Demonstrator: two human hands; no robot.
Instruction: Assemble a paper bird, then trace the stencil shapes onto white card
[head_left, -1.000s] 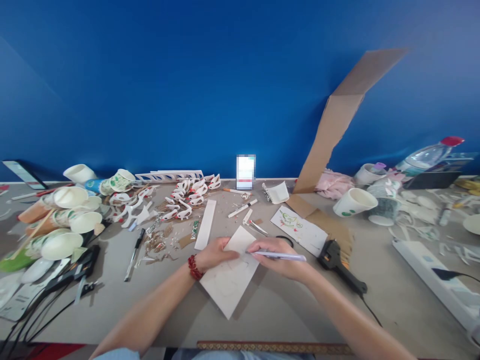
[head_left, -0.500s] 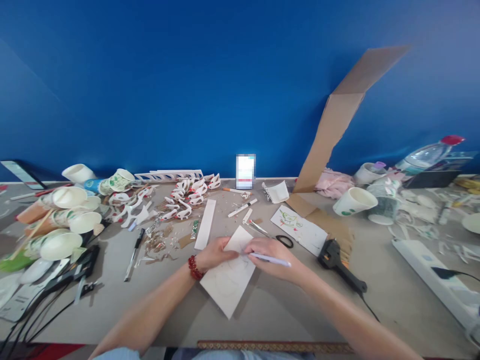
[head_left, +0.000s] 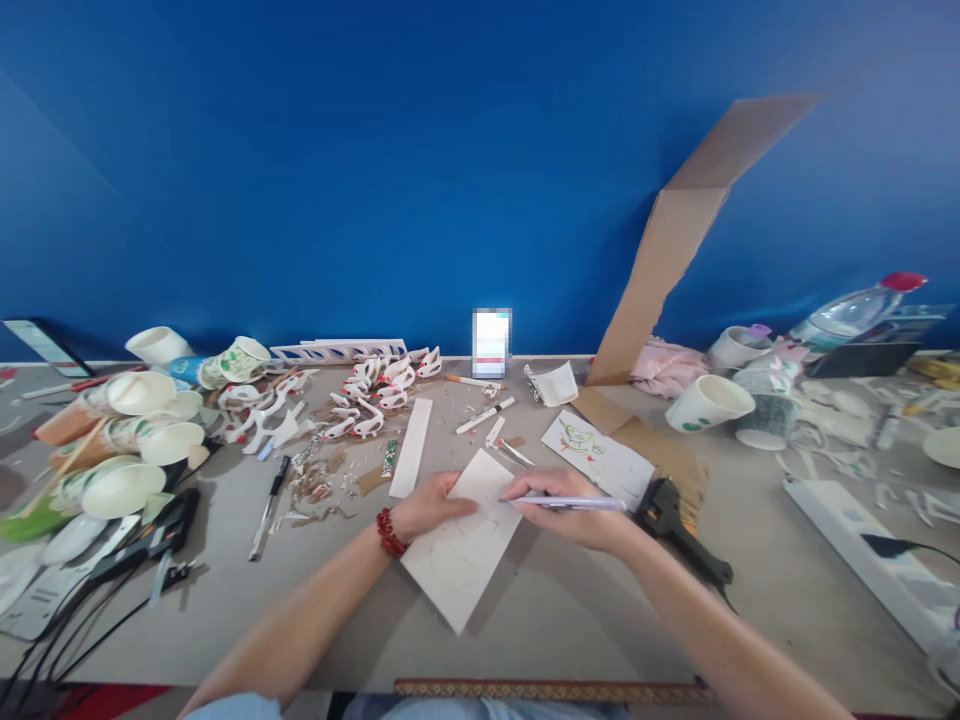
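A white card (head_left: 466,560) with faint curved pencil-like lines lies slanted in front of me, one corner toward my body. My left hand (head_left: 431,508), with a red bead bracelet (head_left: 391,535) at the wrist, grips the card's left edge, thumb on top and fingers at or under the edge. In my right hand (head_left: 566,510) is a pale lilac pen (head_left: 574,503), pinched between the fingers. Its tip points left and is at the card's upper right part; whether it touches cannot be made out. Beyond lies a white card with a green bird drawing (head_left: 592,455).
A black glue gun (head_left: 686,540) lies right of my right hand, with a white power strip (head_left: 862,560) farther right. Paper cups (head_left: 135,440) and cables crowd the left. White cut-out bird shapes (head_left: 367,395), scraps and a black pen (head_left: 268,508) lie left of centre. A phone (head_left: 491,343) stands against the wall.
My right hand has moved right with the pen, whose tip has shifted slightly right and up on the card. The hand now covers the scissors' black handle. My left hand stays put.
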